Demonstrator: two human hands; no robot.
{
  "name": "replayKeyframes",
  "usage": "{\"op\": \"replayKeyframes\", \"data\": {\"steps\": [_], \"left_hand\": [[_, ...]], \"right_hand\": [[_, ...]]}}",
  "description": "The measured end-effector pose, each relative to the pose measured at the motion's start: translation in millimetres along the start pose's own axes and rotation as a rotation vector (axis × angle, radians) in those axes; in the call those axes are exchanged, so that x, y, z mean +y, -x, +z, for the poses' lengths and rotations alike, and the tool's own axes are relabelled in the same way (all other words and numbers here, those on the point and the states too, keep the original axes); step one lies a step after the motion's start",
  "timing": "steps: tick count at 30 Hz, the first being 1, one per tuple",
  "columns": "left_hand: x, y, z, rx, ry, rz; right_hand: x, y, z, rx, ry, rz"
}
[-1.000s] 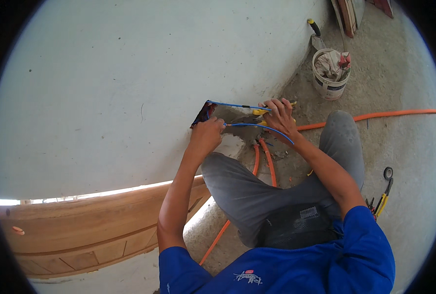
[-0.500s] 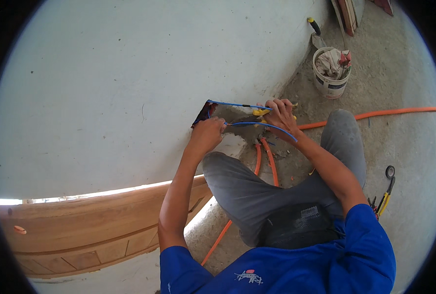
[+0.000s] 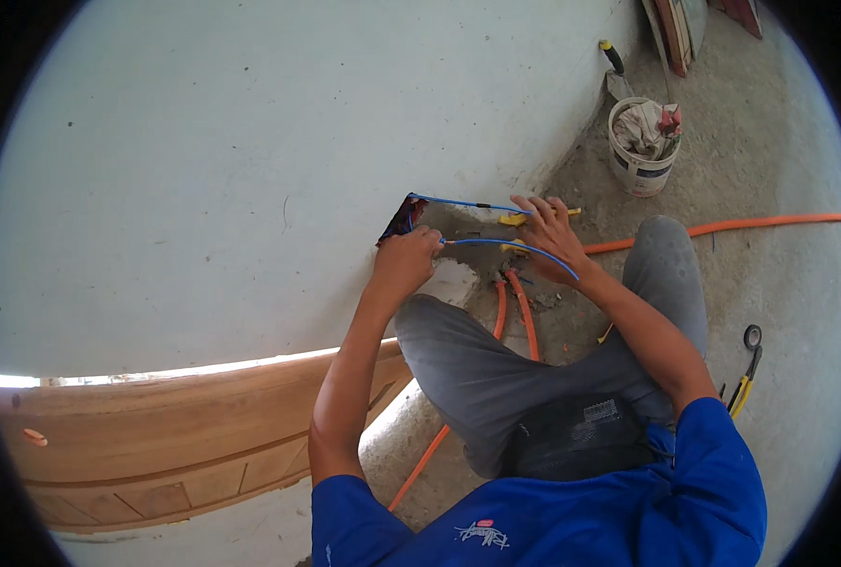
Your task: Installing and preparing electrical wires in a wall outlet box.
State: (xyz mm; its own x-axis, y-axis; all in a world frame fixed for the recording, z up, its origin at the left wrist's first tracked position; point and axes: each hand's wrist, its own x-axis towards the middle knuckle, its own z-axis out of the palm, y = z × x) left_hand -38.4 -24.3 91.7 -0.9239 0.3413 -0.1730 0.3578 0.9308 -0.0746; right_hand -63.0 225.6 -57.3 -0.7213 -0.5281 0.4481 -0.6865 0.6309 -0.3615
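My left hand [image 3: 407,263] is pinched on a blue wire [image 3: 496,240] beside the wall box opening [image 3: 401,219]. A short bare copper-coloured stretch shows just past the fingertips, and the wire's loose end curves over my right wrist. My right hand [image 3: 554,238] is closed around yellow-handled pliers [image 3: 514,219]; their jaws are hard to make out. A second blue wire [image 3: 453,201], with a black band partway along, runs from the top of the opening to my right fingers. Whether those fingers also grip it is unclear.
Orange conduits [image 3: 524,312] rise from the floor below my hands; another orange conduit [image 3: 770,222] runs off right. A bucket with cloth [image 3: 642,170] stands by a trowel [image 3: 617,80]. Black tape [image 3: 752,335] and a yellow-handled tool [image 3: 742,392] lie right. A wooden panel [image 3: 174,435] is left.
The pliers' dark jaws, seen earlier close to the left fingertips, no longer show clearly there. My right fingers have spread slightly, while the left hand keeps its pinch. The view has shifted a little.
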Motion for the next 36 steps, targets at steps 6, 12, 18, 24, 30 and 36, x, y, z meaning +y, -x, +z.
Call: {"op": "replayKeyframes", "data": {"steps": [6,12,18,24,30,36], "left_hand": [[-1,0,-3,-0.004,0.048,-0.004],[1,-1,-7,-0.025,0.05,-0.027],[3,-2,-11,-0.063,0.066,-0.039],[-5,0,-3,-0.019,0.019,-0.004],[-14,4,11,0.222,-0.195,0.192],[-49,22,40,0.271,-0.026,0.253]], "right_hand": [[-4,-9,5,0.207,0.124,-0.086],[-9,-10,9,0.258,0.079,-0.036],[-12,-12,4,0.283,0.132,-0.02],[-11,-11,9,0.143,-0.03,-0.028],[-57,22,27,-0.17,-0.386,0.176],[-40,4,-22,-0.985,-1.05,0.253]]}}
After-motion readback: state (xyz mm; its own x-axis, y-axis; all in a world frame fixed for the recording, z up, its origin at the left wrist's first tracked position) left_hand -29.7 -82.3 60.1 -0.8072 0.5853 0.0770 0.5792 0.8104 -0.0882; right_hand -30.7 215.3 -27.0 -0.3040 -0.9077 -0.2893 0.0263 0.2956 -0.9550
